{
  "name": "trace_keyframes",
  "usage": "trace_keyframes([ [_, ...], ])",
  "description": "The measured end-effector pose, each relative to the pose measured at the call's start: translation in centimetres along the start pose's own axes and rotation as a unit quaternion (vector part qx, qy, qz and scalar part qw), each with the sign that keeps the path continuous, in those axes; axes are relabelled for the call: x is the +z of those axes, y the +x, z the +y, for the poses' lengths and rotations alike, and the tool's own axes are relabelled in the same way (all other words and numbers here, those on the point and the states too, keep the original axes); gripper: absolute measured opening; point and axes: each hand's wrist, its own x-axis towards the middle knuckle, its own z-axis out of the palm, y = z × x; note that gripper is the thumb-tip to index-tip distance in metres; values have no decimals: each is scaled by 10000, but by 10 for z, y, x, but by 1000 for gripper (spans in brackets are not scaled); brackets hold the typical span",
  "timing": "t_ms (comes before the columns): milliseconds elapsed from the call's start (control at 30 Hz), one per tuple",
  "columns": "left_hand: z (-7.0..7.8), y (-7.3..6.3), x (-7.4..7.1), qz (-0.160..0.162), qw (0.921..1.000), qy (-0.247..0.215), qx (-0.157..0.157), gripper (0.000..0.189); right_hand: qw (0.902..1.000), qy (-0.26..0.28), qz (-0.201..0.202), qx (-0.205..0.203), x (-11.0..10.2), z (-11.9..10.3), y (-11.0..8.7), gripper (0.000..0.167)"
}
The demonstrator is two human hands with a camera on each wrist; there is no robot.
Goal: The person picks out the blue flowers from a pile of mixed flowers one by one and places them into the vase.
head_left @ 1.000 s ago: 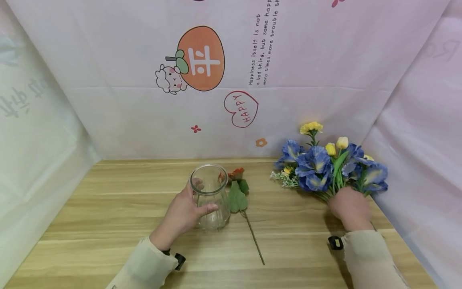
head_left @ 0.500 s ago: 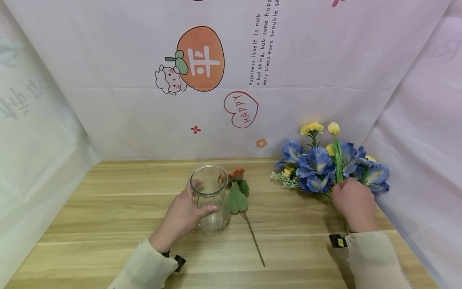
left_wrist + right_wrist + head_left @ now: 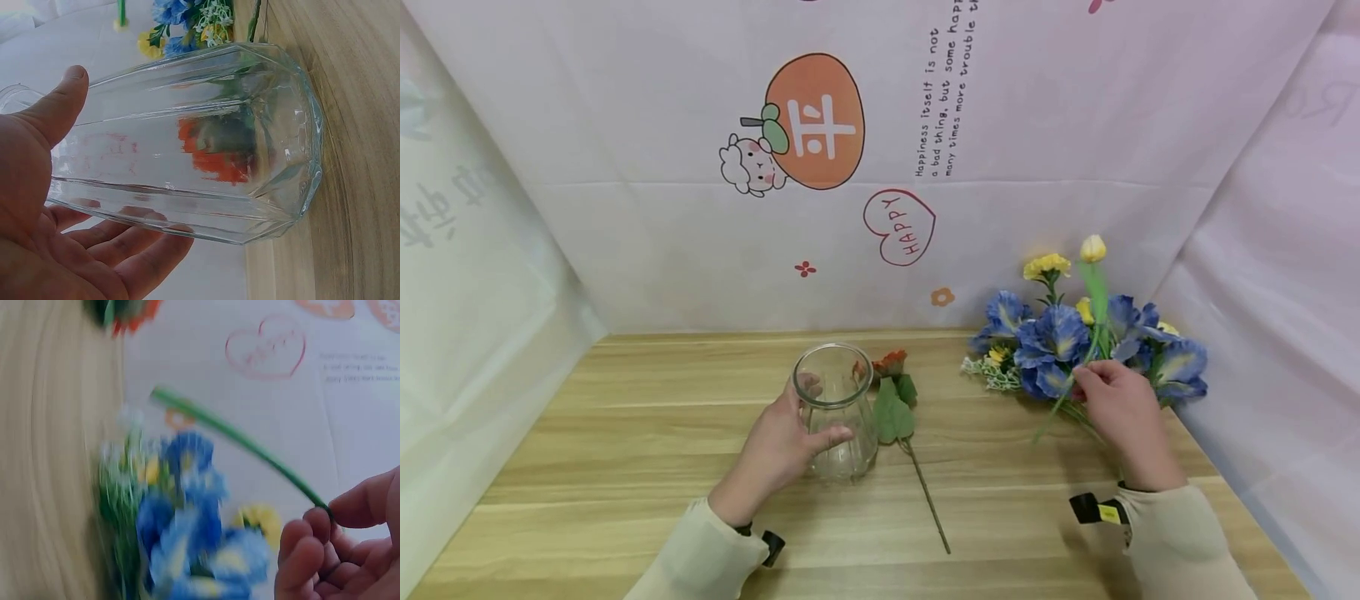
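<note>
My left hand [image 3: 778, 442] grips the clear glass vase [image 3: 842, 433], thumb on the near side and fingers behind it. The vase stands upright on the table, its mouth bare of stems. In the left wrist view the faceted vase [image 3: 187, 150] fills the middle. My right hand [image 3: 1123, 417] pinches the green stem [image 3: 250, 447] of a pale yellow tulip [image 3: 1093, 249] between thumb and fingertips. The tulip is raised over the bunch, with its stem's lower end slanting down to the left. Behind that hand lie blue irises [image 3: 1052, 342] and a yellow carnation [image 3: 1047, 267].
A red-orange flower [image 3: 892, 362] with green leaves and a long brown stem lies just right of the vase. Small white sprigs [image 3: 1000, 373] edge the bunch's left side. Printed cloth [image 3: 700, 258] hangs behind the wooden table [image 3: 647, 433] and along both sides.
My right hand has drawn the pale tulip upward from the bunch, and its stem now swings out to the lower left. My left hand and the vase have stayed put.
</note>
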Motion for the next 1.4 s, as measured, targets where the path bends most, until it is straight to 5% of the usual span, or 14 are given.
trace_keyframes([
  [133,0,0,-1,14,10000,-13,35,76,9950,793,-603,-51,11,-12,-5,42],
  [267,0,1,-1,12,10000,-32,51,77,9908,807,-1067,-226,24,-21,-11,36],
  [767,0,-1,0,31,10000,-31,34,76,9769,-7,-1802,-1149,78,-53,-38,9],
  [1167,1,0,-1,-16,10000,-52,45,77,9552,-882,-2061,-1931,118,-67,-56,10],
  [1400,1,0,-2,-27,10000,-34,66,78,9418,-928,-2394,-2171,135,-66,-65,12],
])
